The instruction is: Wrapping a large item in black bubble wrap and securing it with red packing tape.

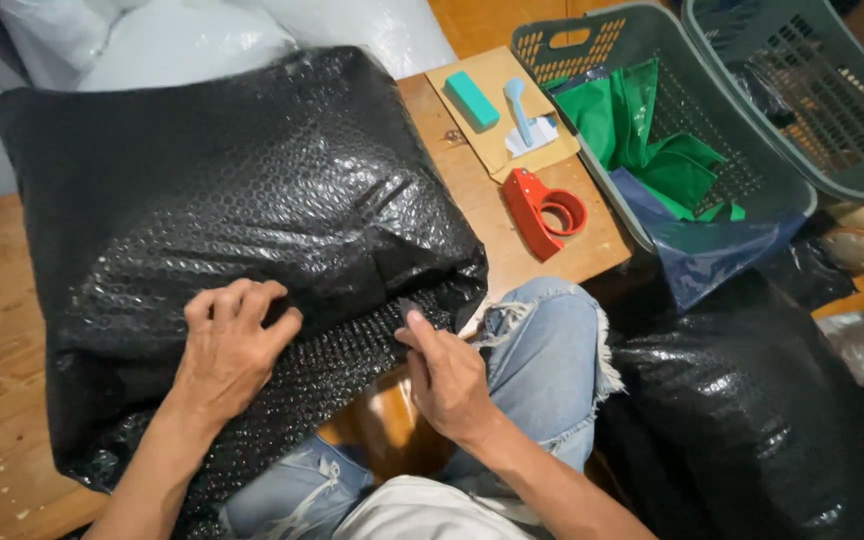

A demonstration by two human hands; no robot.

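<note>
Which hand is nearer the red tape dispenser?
Right. The right hand pinches the black bubble wrap's edge just below the red tape dispenser; the left hand presses the wrap farther left.

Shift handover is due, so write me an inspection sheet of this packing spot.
Surface: low wooden table, mostly covered.
Job's things: parcel wrapped in black bubble wrap; flap at the near edge partly loose.
Clutter: red tape dispenser, teal block and pale blue tool on a cardboard sheet.
Grips: left hand flat on the wrap; right hand pinching the flap edge.
Cables: nothing seen.
Surroundings: two grey-green laundry baskets, the nearer holding green fabric; more black bubble wrap at right.
</note>
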